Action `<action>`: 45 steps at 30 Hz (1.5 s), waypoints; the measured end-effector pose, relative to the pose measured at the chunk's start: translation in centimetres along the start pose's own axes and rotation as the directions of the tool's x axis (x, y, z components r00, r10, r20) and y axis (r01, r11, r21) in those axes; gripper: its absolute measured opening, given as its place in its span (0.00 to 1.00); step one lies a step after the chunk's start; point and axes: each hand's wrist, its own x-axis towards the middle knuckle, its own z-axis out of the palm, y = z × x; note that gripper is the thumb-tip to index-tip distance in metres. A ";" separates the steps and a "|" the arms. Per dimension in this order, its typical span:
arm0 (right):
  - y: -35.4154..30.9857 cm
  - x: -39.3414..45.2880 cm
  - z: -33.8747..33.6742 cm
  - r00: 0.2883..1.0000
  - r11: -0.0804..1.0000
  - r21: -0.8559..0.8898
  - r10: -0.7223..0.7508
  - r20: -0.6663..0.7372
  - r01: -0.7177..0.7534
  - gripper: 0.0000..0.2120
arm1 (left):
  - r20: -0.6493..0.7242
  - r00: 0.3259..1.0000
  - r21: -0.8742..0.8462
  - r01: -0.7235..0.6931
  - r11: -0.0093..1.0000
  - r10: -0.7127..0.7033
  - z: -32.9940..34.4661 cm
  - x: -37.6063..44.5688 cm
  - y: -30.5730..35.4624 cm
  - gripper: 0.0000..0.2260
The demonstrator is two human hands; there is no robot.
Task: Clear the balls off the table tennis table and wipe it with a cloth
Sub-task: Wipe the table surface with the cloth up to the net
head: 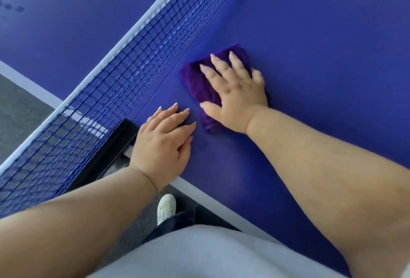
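A purple cloth [197, 82] lies flat on the blue table tennis table [321, 44], close to the net. My right hand [235, 91] presses down on the cloth with its fingers spread and straight. Just left of it, my left hand [164, 142] rests flat on the table surface near the table's side edge, by the net post. No balls are in view.
The blue net [124, 73] with its white top band runs diagonally from lower left to upper right. Its black clamp post [111, 151] grips the table edge by my left hand. Grey floor and a white shoe [166, 207] show below the edge.
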 end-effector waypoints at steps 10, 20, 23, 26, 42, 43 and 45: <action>8.9 -5.1 0.8 0.903 0.902 0.052 0.430 -0.005 -0.430 0.36 | -0.028 0.999 0.083 0.029 0.996 -0.027 -0.2 -1.7 -0.4 0.11; -1.0 -9.2 2.0 0.921 0.917 0.102 0.390 -0.013 -0.387 0.36 | 0.033 0.997 0.080 0.062 0.995 -0.064 -0.3 -2.0 -0.6 0.13; 0.2 -15.0 3.1 0.943 0.941 0.069 0.332 -0.013 -0.330 0.37 | 0.045 0.997 0.050 0.063 0.997 -0.066 -0.4 -1.9 -0.7 0.14; 2.6 -20.3 3.8 0.897 0.896 0.034 0.442 0.025 -0.442 0.36 | 0.066 0.995 0.040 0.077 0.996 -0.080 -0.6 -1.9 -0.5 0.15; -10.0 -15.0 3.3 0.708 0.696 0.140 0.703 0.070 -0.704 0.41 | 0.138 0.986 -0.123 0.106 0.987 -0.088 -1.6 -1.5 -0.8 0.15; -10.3 -14.0 3.1 0.728 0.715 0.150 0.682 0.068 -0.683 0.41 | 0.125 0.989 -0.190 0.105 0.976 -0.082 -2.0 -1.6 -0.9 0.16; -10.3 -13.3 2.9 0.749 0.736 0.148 0.659 0.069 -0.661 0.40 | 0.078 0.994 -0.220 0.096 0.971 -0.081 -3.0 -2.5 -1.1 0.17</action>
